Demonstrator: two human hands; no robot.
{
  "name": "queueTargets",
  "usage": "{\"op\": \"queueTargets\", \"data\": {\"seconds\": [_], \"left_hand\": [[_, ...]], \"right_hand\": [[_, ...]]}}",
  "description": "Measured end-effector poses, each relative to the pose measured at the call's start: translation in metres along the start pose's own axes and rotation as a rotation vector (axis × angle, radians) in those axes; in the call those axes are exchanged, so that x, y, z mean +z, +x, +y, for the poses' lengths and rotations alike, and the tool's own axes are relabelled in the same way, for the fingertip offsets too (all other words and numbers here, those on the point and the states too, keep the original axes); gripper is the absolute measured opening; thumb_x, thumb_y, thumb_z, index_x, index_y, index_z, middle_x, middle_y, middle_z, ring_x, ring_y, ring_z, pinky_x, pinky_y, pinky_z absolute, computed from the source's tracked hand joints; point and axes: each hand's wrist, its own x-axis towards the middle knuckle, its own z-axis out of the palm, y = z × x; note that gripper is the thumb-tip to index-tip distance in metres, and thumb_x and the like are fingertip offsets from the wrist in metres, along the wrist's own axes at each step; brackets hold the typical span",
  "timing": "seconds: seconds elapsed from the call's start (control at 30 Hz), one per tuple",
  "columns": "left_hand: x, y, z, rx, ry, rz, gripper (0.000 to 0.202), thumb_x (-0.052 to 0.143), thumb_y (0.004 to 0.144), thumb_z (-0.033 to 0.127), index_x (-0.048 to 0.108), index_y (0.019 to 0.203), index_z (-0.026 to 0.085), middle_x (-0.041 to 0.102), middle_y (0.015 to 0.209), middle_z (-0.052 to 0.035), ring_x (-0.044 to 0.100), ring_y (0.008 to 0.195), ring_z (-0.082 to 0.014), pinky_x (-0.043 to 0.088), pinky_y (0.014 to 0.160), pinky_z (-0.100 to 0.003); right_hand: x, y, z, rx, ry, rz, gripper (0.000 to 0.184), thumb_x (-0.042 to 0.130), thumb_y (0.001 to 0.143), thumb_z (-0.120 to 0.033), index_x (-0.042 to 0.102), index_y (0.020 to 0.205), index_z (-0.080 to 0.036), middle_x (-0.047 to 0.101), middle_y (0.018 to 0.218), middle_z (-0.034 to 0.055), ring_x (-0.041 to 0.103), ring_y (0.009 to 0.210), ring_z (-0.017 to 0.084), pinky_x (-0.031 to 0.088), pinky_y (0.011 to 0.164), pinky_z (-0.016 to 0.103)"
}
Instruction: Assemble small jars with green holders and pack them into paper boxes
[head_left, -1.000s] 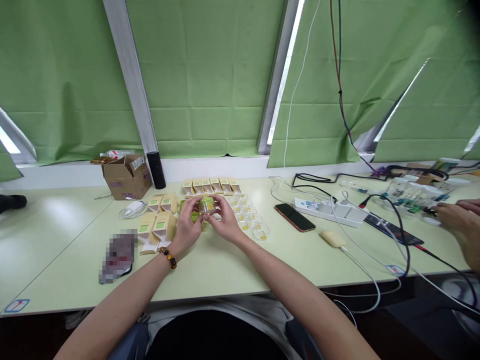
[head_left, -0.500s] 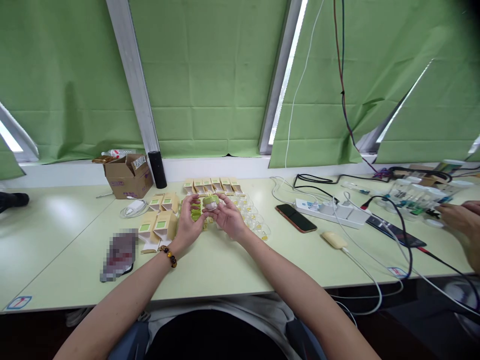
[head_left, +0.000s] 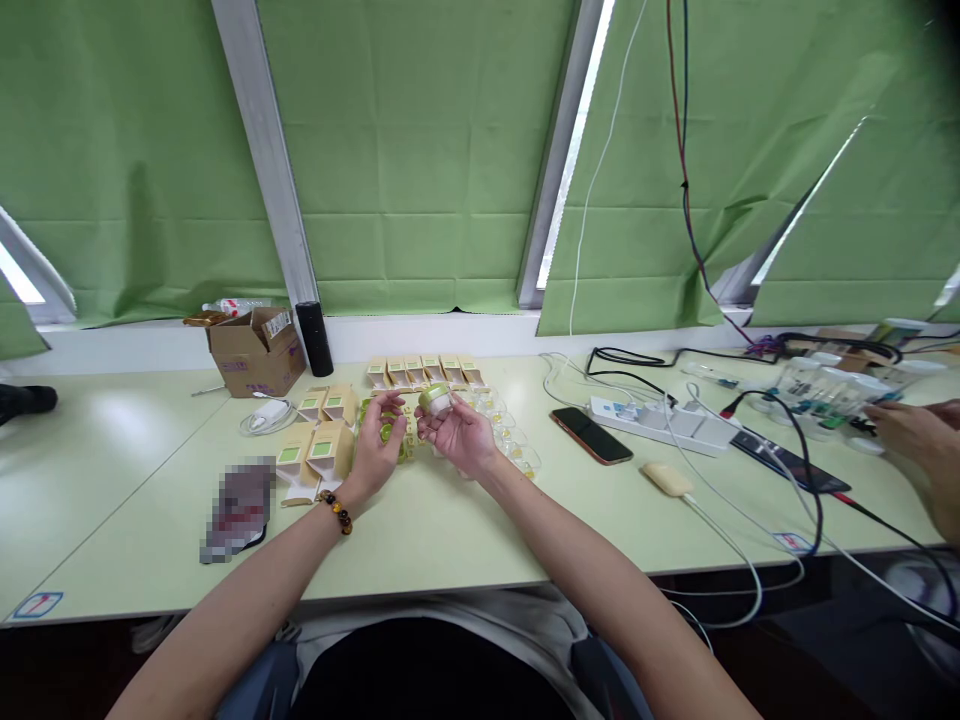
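As R hand [head_left: 466, 438] holds green-lidded jar [head_left: 434, 399], axis tilted, L hand [head_left: 373, 447] sits apart to jar's L, loosely curled w/ wide gap, nil held.

The jar [head_left: 434, 400] looks smooth plastic (the carton [head_left: 251, 366], matt cardboard).

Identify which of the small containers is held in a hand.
The green-topped container, in the right hand; its green top and raised position set it apart from the clear containers resting in rows on the table.
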Motion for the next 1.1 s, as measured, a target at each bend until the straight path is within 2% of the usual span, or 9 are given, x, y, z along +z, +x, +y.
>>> {"op": "queueTargets", "data": {"seconds": [0.1,0.23,0.37,0.53,0.63,0.7,0.87,0.97,1.1], "left_hand": [[-0.001,0.0,0.002,-0.014,0.018,-0.004,0.041,0.06,0.105,0.046,0.057,0.137,0.022,0.066,0.126,-0.0121,0.063,0.115,-0.0235,0.054,0.095,-0.038],[0.0,0.0,0.002,-0.05,0.028,-0.026,0.048,0.066,0.101,0.05,0.057,0.14,0.023,0.063,0.136,-0.0132,0.064,0.111,-0.0229,0.056,0.09,-0.036],[0.002,0.001,-0.004,-0.062,0.084,-0.041,0.046,0.072,0.097,0.048,0.063,0.136,0.026,0.062,0.14,-0.012,0.065,0.114,-0.0232,0.057,0.093,-0.036],[0.002,0.004,-0.016,-0.118,0.019,-0.04,0.042,0.075,0.094,0.043,0.066,0.131,0.024,0.068,0.132,-0.011,0.068,0.107,-0.0211,0.057,0.094,-0.036],[-0.004,0.006,-0.016,-0.086,0.057,-0.072,0.041,0.076,0.094,0.038,0.067,0.131,0.025,0.069,0.133,-0.0105,0.068,0.113,-0.0232,0.056,0.1,-0.04],[-0.008,0.007,-0.011,-0.032,0.152,-0.14,0.039,0.076,0.093,0.034,0.068,0.13,0.026,0.07,0.133,-0.0107,0.067,0.117,-0.026,0.055,0.103,-0.044],[-0.01,0.002,0.009,0.114,0.387,-0.516,0.036,0.078,0.088,0.025,0.072,0.123,0.027,0.072,0.125,-0.01,0.068,0.115,-0.0309,0.055,0.103,-0.048],[-0.004,-0.005,0.013,0.183,0.491,-0.627,0.036,0.08,0.084,0.024,0.072,0.119,0.026,0.073,0.118,-0.0101,0.068,0.111,-0.0322,0.055,0.1,-0.047],[0.003,-0.01,0.011,0.237,0.577,-0.693,0.035,0.08,0.083,0.024,0.071,0.117,0.025,0.072,0.114,-0.0103,0.066,0.109,-0.0327,0.051,0.099,-0.047]], "right_hand": [[0.001,-0.001,0.004,-0.098,-0.144,0.007,0.043,0.074,0.087,-0.048,0.057,0.123,-0.029,0.074,0.105,0.0054,0.072,0.088,0.025,0.062,0.08,0.045],[0.004,-0.004,0.01,-0.243,-0.466,0.075,0.062,0.084,0.08,-0.041,0.055,0.133,-0.03,0.065,0.115,0.005,0.067,0.094,0.022,0.061,0.082,0.04],[0.008,-0.01,0.015,-0.451,-0.886,0.109,0.06,0.078,0.087,-0.031,0.053,0.141,-0.028,0.061,0.125,0.0098,0.063,0.096,0.023,0.059,0.09,0.044],[0.012,-0.018,0.009,-0.546,-1.114,0.017,0.061,0.07,0.088,-0.023,0.05,0.145,-0.03,0.061,0.127,0.0112,0.06,0.093,0.026,0.057,0.086,0.047],[0.01,-0.018,-0.004,-0.574,-1.122,0.001,0.062,0.067,0.084,-0.02,0.049,0.143,-0.03,0.061,0.124,0.0087,0.061,0.09,0.025,0.054,0.082,0.044],[0.007,-0.015,-0.014,-0.644,-1.033,0.111,0.051,0.062,0.086,-0.019,0.053,0.136,-0.028,0.061,0.116,0.0066,0.059,0.084,0.022,0.051,0.078,0.041],[-0.006,-0.004,-0.027,-0.632,-0.863,0.437,0.031,0.058,0.09,-0.022,0.056,0.122,-0.025,0.059,0.103,0.0042,0.054,0.076,0.019,0.045,0.069,0.035],[-0.01,-0.001,-0.024,-0.597,-0.862,0.465,0.03,0.059,0.09,-0.022,0.056,0.119,-0.025,0.06,0.102,0.0033,0.054,0.074,0.018,0.044,0.068,0.034],[-0.008,-0.001,-0.018,-0.597,-0.903,0.443,0.031,0.059,0.089,-0.021,0.058,0.12,-0.026,0.06,0.1,0.0022,0.054,0.074,0.018,0.045,0.069,0.034]]}}
